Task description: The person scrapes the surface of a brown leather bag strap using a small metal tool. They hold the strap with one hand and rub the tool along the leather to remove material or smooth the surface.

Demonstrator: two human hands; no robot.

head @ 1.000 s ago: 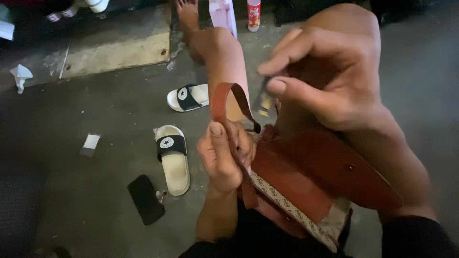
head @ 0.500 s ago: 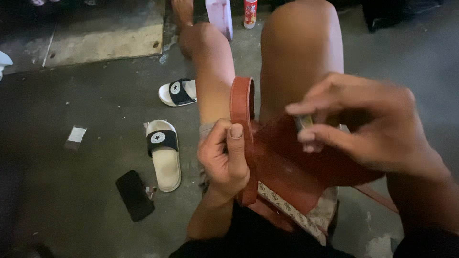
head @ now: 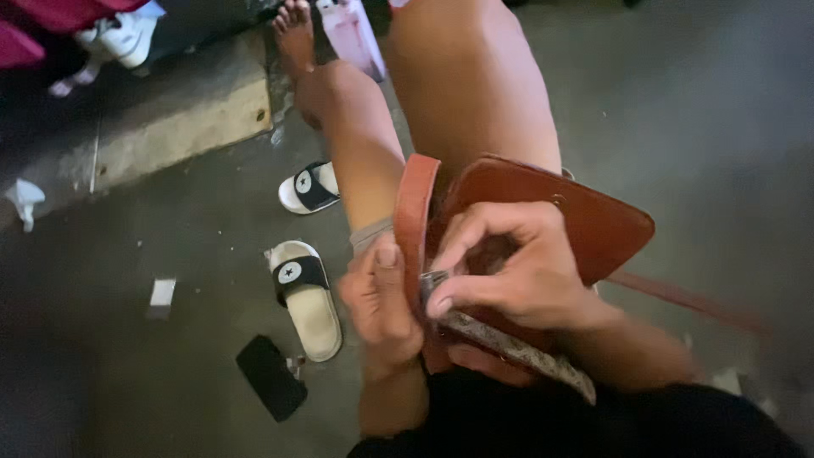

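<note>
A black phone [head: 270, 377] and white slide sandals [head: 307, 297] lie on the concrete floor [head: 170, 246]. The left hand [head: 381, 305] pinches the reddish-brown leather bag [head: 585, 225] strap on the lap — the right hand [head: 509, 276] grips a small metal piece [head: 434, 282] against it.

It looked like an informal floor-level leather workshop — bare, stained concrete floor [head: 153, 390] served as the workplace. The person sat low with bare legs stretched out, a brown leather piece [head: 585, 220] resting on the lap. White slides with black straps [head: 305, 293] lay kicked off on the left, a black phone [head: 270, 377] near them on the floor. Scraps of paper [head: 161, 294] littered the ground — and a raised concrete curb [head: 182, 136] ran along the far left.
</note>
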